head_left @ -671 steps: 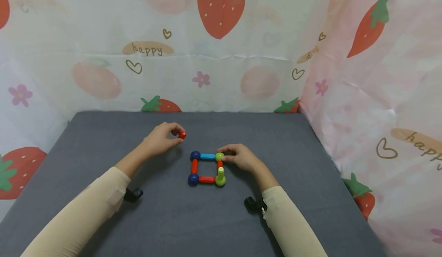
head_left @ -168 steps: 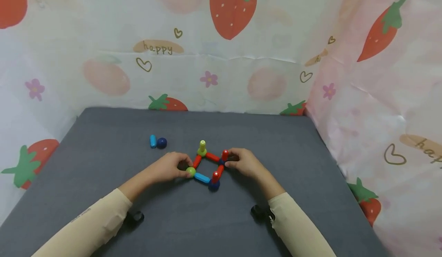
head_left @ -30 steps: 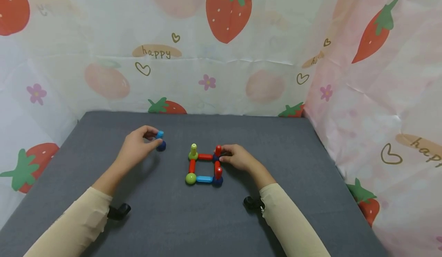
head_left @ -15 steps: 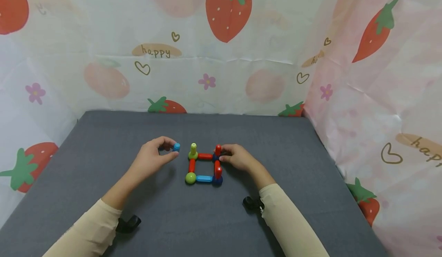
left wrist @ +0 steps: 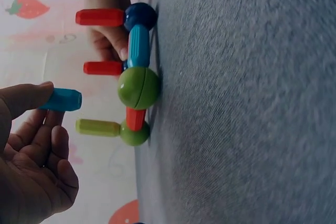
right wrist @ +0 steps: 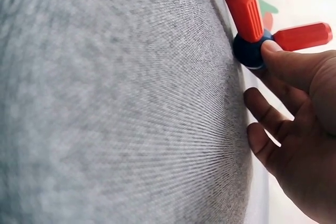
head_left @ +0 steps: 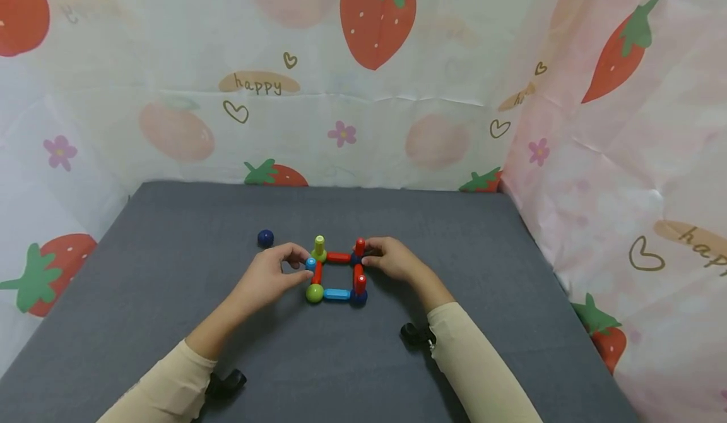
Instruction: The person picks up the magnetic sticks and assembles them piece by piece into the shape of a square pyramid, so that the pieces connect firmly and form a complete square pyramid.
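Observation:
My left hand [head_left: 265, 279] pinches a short light-blue rod [left wrist: 64, 99] between thumb and fingers. The rod is held in the air near the square's left side, apart from the green ball [left wrist: 138, 87] at the near left corner. On the table lies a square of rods and balls, with dark blue balls at the right corners. Red rods [head_left: 361, 284] stand up from both of those, and a yellow-green rod [head_left: 320, 244] rises from the far left green ball. My right hand [head_left: 396, 260] grips the far right dark blue ball [right wrist: 249, 51] with thumb and finger.
A loose dark blue ball [head_left: 265, 238] lies on the grey tablecloth [head_left: 341, 372], beyond my left hand. Strawberry-printed curtains [head_left: 363, 120] stand behind the table and along its sides. A small black device [head_left: 227, 384] is worn at each wrist.
My left hand has picked up the light-blue rod from beside the loose ball and carried it right and nearer, to the square's left side. The right hand stays at its corner.

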Demonstrator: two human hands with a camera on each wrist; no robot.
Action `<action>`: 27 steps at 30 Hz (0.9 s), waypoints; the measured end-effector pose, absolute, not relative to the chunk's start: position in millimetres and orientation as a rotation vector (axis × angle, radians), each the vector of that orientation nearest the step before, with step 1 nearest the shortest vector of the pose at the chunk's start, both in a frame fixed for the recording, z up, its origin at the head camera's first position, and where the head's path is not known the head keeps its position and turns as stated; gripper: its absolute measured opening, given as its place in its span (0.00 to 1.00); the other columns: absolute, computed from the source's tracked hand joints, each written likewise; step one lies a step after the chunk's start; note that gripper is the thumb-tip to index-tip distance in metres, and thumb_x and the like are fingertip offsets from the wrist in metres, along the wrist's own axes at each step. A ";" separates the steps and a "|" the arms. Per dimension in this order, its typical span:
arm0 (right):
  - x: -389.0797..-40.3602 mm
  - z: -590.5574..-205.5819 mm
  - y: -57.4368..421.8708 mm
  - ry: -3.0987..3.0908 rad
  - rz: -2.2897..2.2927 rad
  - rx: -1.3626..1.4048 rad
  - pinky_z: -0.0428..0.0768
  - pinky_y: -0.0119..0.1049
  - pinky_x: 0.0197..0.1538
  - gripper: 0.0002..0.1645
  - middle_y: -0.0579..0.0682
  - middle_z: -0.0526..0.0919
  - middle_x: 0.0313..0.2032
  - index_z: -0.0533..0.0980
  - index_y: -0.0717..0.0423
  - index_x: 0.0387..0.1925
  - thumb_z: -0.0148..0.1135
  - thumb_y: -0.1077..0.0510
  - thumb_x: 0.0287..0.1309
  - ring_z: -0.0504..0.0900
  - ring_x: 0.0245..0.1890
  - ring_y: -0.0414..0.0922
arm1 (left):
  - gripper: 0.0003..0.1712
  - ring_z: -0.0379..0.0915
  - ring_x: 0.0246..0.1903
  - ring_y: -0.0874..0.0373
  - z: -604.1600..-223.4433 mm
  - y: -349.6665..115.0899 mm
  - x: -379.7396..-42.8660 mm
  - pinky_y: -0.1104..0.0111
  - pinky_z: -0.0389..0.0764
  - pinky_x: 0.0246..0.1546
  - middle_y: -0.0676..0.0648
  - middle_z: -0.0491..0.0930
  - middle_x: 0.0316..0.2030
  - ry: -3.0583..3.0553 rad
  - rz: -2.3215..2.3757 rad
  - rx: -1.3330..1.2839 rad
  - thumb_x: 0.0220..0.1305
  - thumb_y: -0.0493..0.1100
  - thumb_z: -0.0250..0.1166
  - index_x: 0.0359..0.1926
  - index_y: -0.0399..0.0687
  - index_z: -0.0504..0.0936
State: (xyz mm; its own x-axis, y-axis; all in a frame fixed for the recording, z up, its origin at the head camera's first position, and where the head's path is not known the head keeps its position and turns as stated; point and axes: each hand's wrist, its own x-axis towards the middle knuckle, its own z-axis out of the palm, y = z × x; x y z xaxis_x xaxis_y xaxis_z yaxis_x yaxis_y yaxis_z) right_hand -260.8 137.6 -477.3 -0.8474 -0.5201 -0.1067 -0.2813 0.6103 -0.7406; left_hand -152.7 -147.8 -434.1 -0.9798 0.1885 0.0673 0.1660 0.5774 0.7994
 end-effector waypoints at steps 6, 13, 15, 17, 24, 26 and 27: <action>-261.7 -479.3 137.7 2.521 -1.078 -0.655 0.76 0.48 0.63 0.18 0.44 0.86 0.54 0.81 0.45 0.60 0.65 0.55 0.70 0.81 0.54 0.44 | 0.12 0.75 0.47 0.51 -437.3 -144.1 -151.1 0.59 0.75 0.44 0.47 0.83 0.44 2.750 1.388 0.289 0.63 0.48 0.74 0.46 0.57 0.84; -260.5 -479.1 137.6 2.531 -1.072 -0.648 0.77 0.47 0.61 0.18 0.44 0.85 0.54 0.81 0.45 0.60 0.64 0.54 0.70 0.81 0.53 0.44 | 0.12 0.74 0.43 0.54 -449.5 -143.2 -154.9 0.62 0.75 0.38 0.52 0.82 0.40 2.726 1.351 0.268 0.61 0.48 0.76 0.45 0.59 0.84; -260.1 -479.0 137.5 2.530 -1.072 -0.646 0.77 0.47 0.62 0.18 0.44 0.85 0.54 0.81 0.45 0.60 0.65 0.55 0.70 0.81 0.53 0.43 | 0.12 0.73 0.42 0.54 -452.9 -142.9 -156.2 0.62 0.75 0.37 0.53 0.82 0.40 2.708 1.323 0.279 0.61 0.48 0.76 0.45 0.59 0.84; -259.8 -478.9 137.4 2.524 -1.081 -0.643 0.76 0.48 0.63 0.18 0.44 0.86 0.54 0.81 0.45 0.59 0.65 0.55 0.70 0.81 0.53 0.43 | 0.12 0.73 0.43 0.55 -455.7 -142.8 -157.4 0.62 0.75 0.38 0.53 0.82 0.40 2.696 1.303 0.296 0.61 0.48 0.76 0.45 0.59 0.84; -259.4 -477.5 137.7 2.524 -1.079 -0.642 0.76 0.48 0.63 0.18 0.45 0.85 0.55 0.81 0.45 0.60 0.65 0.55 0.70 0.81 0.55 0.44 | 0.13 0.73 0.42 0.54 -457.2 -142.3 -158.5 0.62 0.75 0.35 0.53 0.81 0.40 2.692 1.292 0.306 0.61 0.48 0.76 0.46 0.59 0.84; -259.0 -476.8 137.6 2.536 -1.066 -0.650 0.77 0.48 0.62 0.18 0.45 0.85 0.55 0.81 0.45 0.60 0.65 0.55 0.70 0.82 0.55 0.44 | 0.13 0.73 0.42 0.54 -457.5 -142.1 -158.5 0.62 0.74 0.34 0.53 0.81 0.41 2.691 1.294 0.307 0.61 0.47 0.76 0.46 0.58 0.84; -258.6 -476.4 137.4 2.544 -1.062 -0.654 0.77 0.48 0.62 0.18 0.45 0.85 0.55 0.81 0.45 0.60 0.65 0.55 0.70 0.82 0.55 0.45 | 0.13 0.73 0.42 0.54 -458.0 -141.9 -158.5 0.62 0.74 0.34 0.52 0.81 0.41 2.690 1.298 0.307 0.61 0.47 0.76 0.46 0.58 0.84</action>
